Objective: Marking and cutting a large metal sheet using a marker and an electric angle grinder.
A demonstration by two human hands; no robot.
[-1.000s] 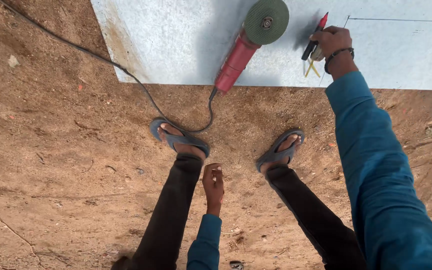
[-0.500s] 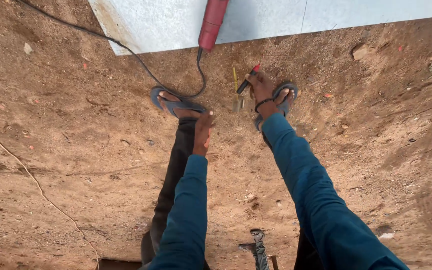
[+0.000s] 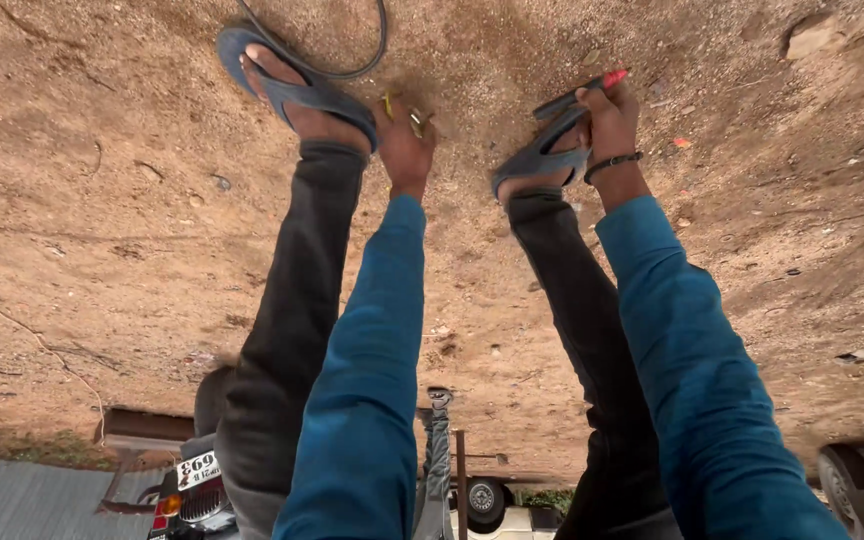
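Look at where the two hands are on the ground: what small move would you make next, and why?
Probably close the left hand on the small yellowish pieces in the dirt between the sandals and lift them. The fingers are already down at them, while the right hand is busy gripping a red-tipped tool by the right sandal. What the pieces are is unclear.

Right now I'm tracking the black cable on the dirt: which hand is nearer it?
Left. The left hand lies just below-right of the black cable; the right hand is far across, beside the other sandal.

Outdoor dirt yard (image 3: 102,250) (bare soil), parked vehicles (image 3: 192,480) nearby.
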